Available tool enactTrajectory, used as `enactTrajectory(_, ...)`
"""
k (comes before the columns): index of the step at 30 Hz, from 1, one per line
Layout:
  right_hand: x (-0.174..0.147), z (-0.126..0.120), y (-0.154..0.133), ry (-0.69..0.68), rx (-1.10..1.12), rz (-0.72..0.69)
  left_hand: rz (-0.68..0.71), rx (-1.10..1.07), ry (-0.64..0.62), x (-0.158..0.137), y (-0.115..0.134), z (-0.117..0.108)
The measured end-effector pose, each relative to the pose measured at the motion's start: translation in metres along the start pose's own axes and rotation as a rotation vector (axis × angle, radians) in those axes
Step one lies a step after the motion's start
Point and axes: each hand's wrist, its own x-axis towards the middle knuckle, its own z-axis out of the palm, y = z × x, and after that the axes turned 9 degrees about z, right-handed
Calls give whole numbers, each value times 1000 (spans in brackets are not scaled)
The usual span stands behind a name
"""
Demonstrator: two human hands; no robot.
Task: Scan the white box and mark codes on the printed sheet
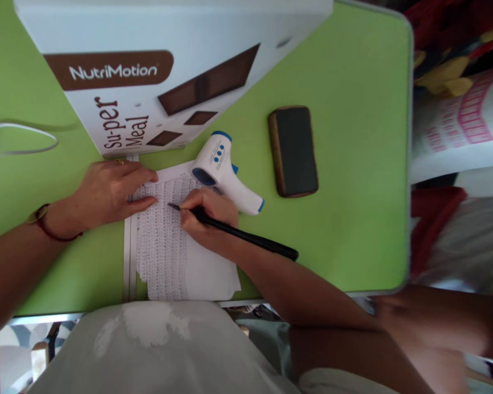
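Observation:
A sheaf of white paper (209, 273), covered in rows of small handwriting on its left part, lies near the table's front edge. My right hand (209, 213) is closed round a long black pen (246, 236), its tip over the written rows. Whether the tip touches the paper I cannot tell. Fingers apart, my left hand (115, 191) rests flat, its fingertips on the paper's upper left edge. Just above my right hand lies a white and blue infrared thermometer (230, 175), partly over the sheets' top corner.
A large white printed box (123, 33) stands behind the paper. A dark phone (298, 150) in a brown case lies to the right on the green table (361, 164). A white cable (20, 127) loops at the left. At lower right is a person's blurred limb (439, 323).

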Motion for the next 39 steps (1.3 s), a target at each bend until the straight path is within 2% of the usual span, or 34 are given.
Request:
enactTrajectory(7, -2, 1, 2, 10, -7, 61, 8, 27, -5, 0, 0, 0)
enactTrajectory(11, -2, 0, 1, -16, -36, 55, 41, 21, 55, 1, -1, 1)
enactTrajectory(15, -2, 0, 0, 21, 8, 42, 61, 1, 104, 0, -1, 1)
enactTrajectory(18, -3, 1, 0, 36, 52, 64, 46, -2, 77, -1, -1, 1)
enactTrajectory(21, -3, 0, 1, -4, 73, 70, 23, 6, 34, -1, -1, 1)
enactTrajectory(31, -1, 2, -1, -48, 34, -11, 12, 12, 10, 0, -1, 1)
enactTrajectory(39, -2, 0, -2, -84, 14, -3, 15, 2, 16, -1, -1, 0)
